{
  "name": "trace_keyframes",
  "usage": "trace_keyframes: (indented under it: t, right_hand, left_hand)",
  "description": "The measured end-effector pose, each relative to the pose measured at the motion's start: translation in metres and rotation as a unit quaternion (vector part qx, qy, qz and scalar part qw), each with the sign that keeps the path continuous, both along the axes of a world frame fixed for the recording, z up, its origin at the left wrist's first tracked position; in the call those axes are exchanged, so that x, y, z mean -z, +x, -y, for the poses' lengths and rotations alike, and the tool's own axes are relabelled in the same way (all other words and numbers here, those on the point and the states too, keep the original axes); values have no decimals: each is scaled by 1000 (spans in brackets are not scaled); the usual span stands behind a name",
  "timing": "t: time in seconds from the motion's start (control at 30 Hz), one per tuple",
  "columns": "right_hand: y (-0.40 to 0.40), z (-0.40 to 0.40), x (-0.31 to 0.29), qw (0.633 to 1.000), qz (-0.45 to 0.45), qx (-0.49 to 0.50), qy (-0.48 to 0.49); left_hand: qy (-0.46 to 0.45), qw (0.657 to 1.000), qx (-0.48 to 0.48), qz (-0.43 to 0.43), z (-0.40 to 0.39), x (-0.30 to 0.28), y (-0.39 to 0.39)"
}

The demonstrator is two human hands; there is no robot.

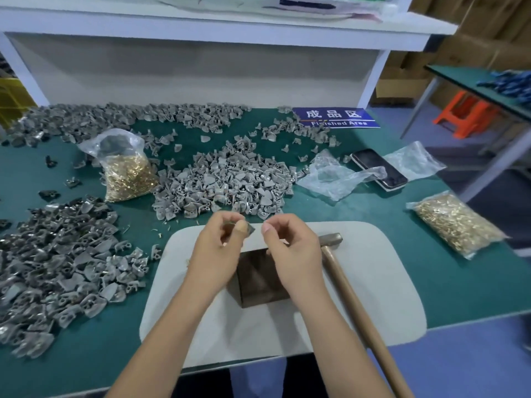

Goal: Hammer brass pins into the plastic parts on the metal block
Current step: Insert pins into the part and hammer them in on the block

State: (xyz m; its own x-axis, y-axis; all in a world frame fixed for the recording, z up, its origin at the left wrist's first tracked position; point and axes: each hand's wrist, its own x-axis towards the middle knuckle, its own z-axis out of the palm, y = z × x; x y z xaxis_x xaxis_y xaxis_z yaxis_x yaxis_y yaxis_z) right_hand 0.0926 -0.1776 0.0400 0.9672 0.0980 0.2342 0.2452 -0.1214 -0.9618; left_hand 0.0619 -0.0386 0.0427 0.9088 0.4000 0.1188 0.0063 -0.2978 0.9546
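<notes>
Above the metal block (260, 278), the left hand (221, 245) pinches a grey plastic part (249, 228). The right hand (290, 248) hovers beside it, fingers curled; whether they pinch anything is unclear

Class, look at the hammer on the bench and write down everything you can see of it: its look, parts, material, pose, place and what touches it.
The hammer has a small dull grey metal head and a long, plain handle that looks like wood. It lies flat on the pale mat, head away from the person, handle running back past the bench edge and out of the picture. It lies just right of the metal block and close beside the right hand, which does not grip it.
</notes>
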Motion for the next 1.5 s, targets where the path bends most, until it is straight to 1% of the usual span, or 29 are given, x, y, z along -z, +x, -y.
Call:
trace_keyframes:
  t: [0.03, 0.07, 0.17, 0.2, 0.27, 0.4, 0.5, 0.57, 0.67, 0.8, 0.87, 0.93, 0.97, 1.0, 1.1, 1.2, 1.3, 1.5]
  right_hand:
    - [0, 2, -1, 1000, -12, 1, 17]
    - [0, 4, -2, 999, -29, 8, 41]
    - [-7, 11, -6, 982, -100, 28, 155]
    - [-11, 15, -7, 977, -114, 30, 176]
    - [-20, 25, -10, 976, -123, 30, 178]
    - [-37, 42, -13, 976, -131, 30, 170]
    - [-43, 51, -14, 982, -128, 32, 137]
    - [-44, 55, -12, 990, -102, 31, 96]
    - [-43, 58, -5, 996, -60, 39, 49]
    - [-42, 58, 2, 998, -34, 37, 27]
    - [-41, 58, 4, 999, 11, 40, -22]
    - [-41, 58, 4, 986, 90, 67, -122]
    - [-41, 57, 3, 978, 115, 82, -151]
    - [-41, 57, 2, 976, 123, 85, -156]
    - [-41, 55, 3, 983, 108, 51, -136]
    - [-38, 55, 6, 980, 118, 26, -157]
    - [-34, 54, 10, 971, 126, 36, -200]
    - [-36, 44, 9, 968, 92, 37, -231]
  left_hand:
    - [0, 1000, 11, 2, 7, 2, -9]
    - [23, 1000, 19, 0, 12, 3, -17]
    - [145, 988, 48, -18, 17, 2, -29]
    - [171, 983, 56, -25, 17, 1, -31]
    - [195, 977, 76, -34, 18, -2, -37]
    - [213, 971, 99, -41, 29, -4, -44]
    - [242, 966, 87, -19, 35, -2, -42]
    - [275, 959, 73, -5, 33, 1, -39]
    - [266, 963, 37, 20, 28, 9, -42]
    - [262, 964, 2, 53, 27, 21, -55]
    - [277, 959, 6, 58, 28, 24, -57]
    - [273, 960, 16, 62, 32, 24, -55]
    - [268, 961, 16, 63, 33, 24, -53]
    - [261, 963, 13, 65, 35, 24, -52]
    - [219, 974, 7, 54, 37, 25, -51]
    - [207, 978, 7, 41, 36, 26, -50]
    - [208, 978, 4, 32, 35, 26, -48]
    - [208, 978, -14, 9, 36, 24, -48]
